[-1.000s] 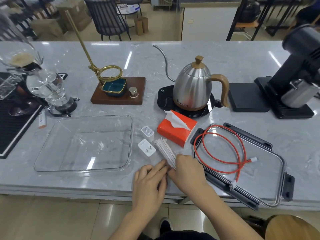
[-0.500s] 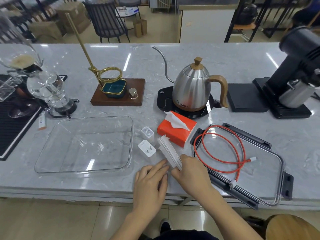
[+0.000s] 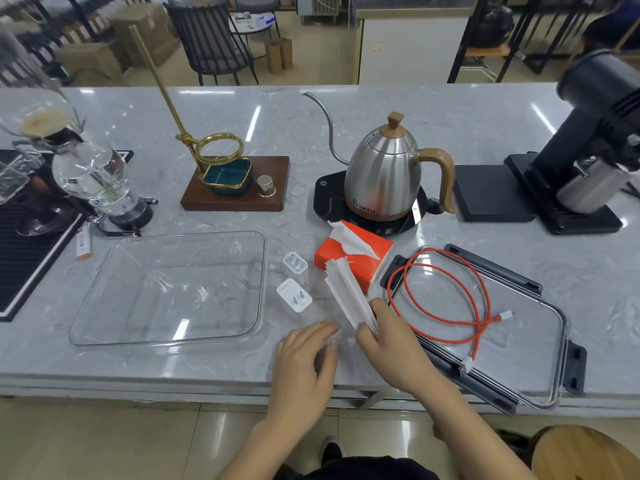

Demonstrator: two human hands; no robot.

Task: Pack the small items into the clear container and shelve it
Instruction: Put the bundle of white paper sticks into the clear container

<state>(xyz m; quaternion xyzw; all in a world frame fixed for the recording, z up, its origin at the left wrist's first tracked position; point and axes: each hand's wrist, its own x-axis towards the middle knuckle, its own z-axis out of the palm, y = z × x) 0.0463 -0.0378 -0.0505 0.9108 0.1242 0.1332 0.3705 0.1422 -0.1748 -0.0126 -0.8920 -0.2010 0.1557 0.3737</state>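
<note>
Right hand (image 3: 388, 344) now pinches the sticks (image 3: 349, 296), far ends raised off the table (image 3: 346, 126) versus 1 s ago. Left hand (image 3: 304, 355) drew back, fingers relaxed, holding nothing. Container (image 3: 169, 289) unmoved, left.

A grey-white veined marble counter (image 3: 450, 109) holds a clear container (image 3: 104, 327), two white chargers (image 3: 294, 295), a bundle of white paper sticks (image 3: 348, 296), an orange-red tissue box (image 3: 356, 249) with white tissue, a red cable (image 3: 443, 320) on a clear, black-edged lid (image 3: 575, 362), and a silver kettle (image 3: 384, 174) with a tan wooden handle.
</note>
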